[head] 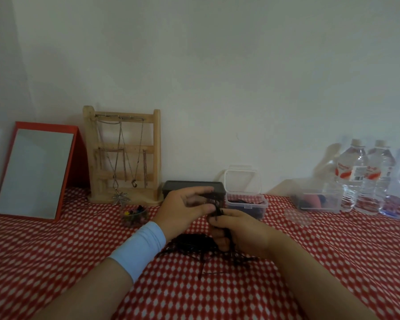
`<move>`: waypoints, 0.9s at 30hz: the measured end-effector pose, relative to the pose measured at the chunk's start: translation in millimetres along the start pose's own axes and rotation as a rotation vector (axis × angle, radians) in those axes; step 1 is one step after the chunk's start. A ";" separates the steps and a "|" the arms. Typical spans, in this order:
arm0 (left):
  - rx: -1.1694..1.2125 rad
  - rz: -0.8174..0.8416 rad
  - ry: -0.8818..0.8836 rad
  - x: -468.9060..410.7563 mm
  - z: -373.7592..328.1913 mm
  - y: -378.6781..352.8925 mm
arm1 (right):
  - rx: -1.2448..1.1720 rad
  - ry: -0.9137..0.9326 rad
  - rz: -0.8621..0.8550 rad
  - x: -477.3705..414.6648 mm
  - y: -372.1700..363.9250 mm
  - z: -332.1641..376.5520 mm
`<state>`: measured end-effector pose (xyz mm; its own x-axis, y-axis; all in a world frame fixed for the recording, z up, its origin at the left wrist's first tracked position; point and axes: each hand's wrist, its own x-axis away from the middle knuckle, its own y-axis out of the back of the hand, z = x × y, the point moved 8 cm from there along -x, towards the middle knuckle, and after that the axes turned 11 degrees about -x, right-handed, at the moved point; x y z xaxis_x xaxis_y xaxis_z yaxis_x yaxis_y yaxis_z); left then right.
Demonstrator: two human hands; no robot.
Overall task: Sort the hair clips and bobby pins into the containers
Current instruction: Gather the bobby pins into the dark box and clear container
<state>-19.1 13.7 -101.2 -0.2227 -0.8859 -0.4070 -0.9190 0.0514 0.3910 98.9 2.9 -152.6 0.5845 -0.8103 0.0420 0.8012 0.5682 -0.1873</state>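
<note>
Bobby pins (194, 247) lie in a loose dark heap on the red cloth (56, 250) beneath your hands, the clear box (246, 205) just behind. Your right hand (243, 234) curls round a small bunch; your left hand (183, 207) pinches its upper ends. Light, thin and likely slippery, they want a firm mid-length pinch, kept bundled.

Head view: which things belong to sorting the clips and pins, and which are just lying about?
Job: pins, clear box, dark box, clip cup, left hand, right hand.
Lying about: mirror, necklace stand, bottles.
</note>
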 end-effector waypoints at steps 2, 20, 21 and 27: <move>0.045 -0.056 0.025 0.4 0.7 2.7 | 0.046 0.031 -0.006 -1.1 1.0 1.4; 0.007 -0.074 0.015 0.1 3.4 1.1 | -0.047 -0.030 0.036 0.2 0.0 -1.6; -0.016 -0.071 -0.021 0.7 -0.4 -0.4 | -0.037 -0.038 0.049 0.3 -0.2 -1.8; -0.235 -0.004 -0.146 0.7 -17.1 -11.0 | -0.078 -0.037 0.037 0.4 0.4 -0.9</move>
<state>-3.5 4.6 -91.7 -0.2796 -0.8094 -0.5164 -0.8230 -0.0749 0.5630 99.4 2.6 -153.5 0.6190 -0.7823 0.0696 0.7674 0.5837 -0.2654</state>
